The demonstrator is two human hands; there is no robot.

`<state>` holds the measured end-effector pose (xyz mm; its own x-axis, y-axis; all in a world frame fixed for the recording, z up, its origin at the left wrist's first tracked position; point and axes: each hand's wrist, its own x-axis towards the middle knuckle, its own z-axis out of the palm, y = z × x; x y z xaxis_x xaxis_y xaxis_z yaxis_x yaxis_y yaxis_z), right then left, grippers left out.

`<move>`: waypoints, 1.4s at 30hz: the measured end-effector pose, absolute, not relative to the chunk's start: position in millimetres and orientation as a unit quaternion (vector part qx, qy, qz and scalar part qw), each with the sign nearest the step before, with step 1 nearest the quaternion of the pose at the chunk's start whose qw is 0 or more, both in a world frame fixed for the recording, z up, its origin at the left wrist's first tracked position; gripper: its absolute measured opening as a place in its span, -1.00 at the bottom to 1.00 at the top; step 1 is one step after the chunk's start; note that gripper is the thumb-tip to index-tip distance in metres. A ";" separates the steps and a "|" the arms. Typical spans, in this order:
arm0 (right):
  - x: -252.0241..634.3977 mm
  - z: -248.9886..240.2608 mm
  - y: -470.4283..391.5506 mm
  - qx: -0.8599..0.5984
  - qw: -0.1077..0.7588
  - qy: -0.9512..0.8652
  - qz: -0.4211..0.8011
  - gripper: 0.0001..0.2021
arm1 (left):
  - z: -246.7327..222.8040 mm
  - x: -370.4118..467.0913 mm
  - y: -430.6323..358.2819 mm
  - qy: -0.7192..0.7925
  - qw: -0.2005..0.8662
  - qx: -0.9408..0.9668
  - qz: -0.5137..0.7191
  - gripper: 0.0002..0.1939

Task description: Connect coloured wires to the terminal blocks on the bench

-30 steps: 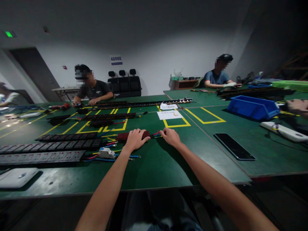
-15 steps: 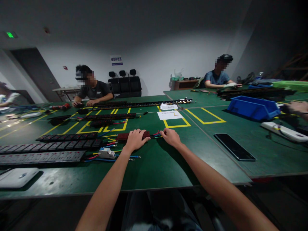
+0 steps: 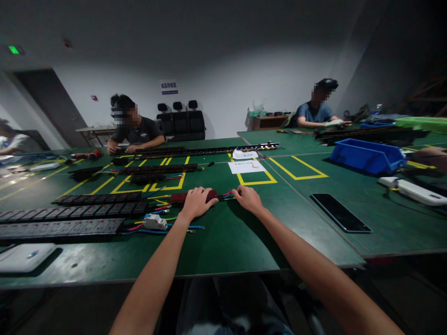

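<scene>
My left hand (image 3: 198,204) lies over a short dark red strip (image 3: 177,198), its fingers and thumb wrapped across the top and near side. Coloured wires (image 3: 226,194) come out of the strip's right end, and my right hand (image 3: 248,199) pinches them between thumb and fingers. The fingertips of my right hand are partly hidden. Left of the strip, black socket strips (image 3: 101,199) lie side by side with loose wire ends pointing toward my left hand. Closer to me, a white circuit breaker (image 3: 155,222) sits among blue, yellow and red wires.
A phone (image 3: 340,213) lies to the right, with a blue bin (image 3: 368,156) behind it and a white device (image 3: 414,190) beside. Paper sheets (image 3: 246,167) rest ahead on yellow-taped outlines. Two co-workers sit across the green table (image 3: 279,242); another person's hand shows at the right edge.
Both my hands hold their places on the strip and wires. At the right edge, the other person's hand has shifted and looks blurred.
</scene>
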<state>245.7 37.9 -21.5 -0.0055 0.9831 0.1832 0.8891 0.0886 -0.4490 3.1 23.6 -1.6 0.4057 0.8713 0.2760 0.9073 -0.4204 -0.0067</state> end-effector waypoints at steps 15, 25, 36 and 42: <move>246.0 -23.1 38.9 -0.666 0.235 -0.699 0.109 -0.67 | -2.2 2.4 24.8 -0.530 0.074 -0.836 -0.121 -0.29; 246.0 -23.4 38.1 -0.663 0.237 -0.703 0.101 -0.67 | -2.2 2.2 24.9 -0.531 0.075 -0.836 -0.118 -0.29; 245.8 -23.7 37.9 -0.664 0.238 -0.702 0.098 -0.68 | -3.2 1.5 25.4 -0.529 0.076 -0.837 -0.120 -0.28; 246.2 -23.4 38.1 -0.664 0.237 -0.703 0.098 -0.68 | -2.0 1.9 25.3 -0.530 0.067 -0.837 -0.118 -0.28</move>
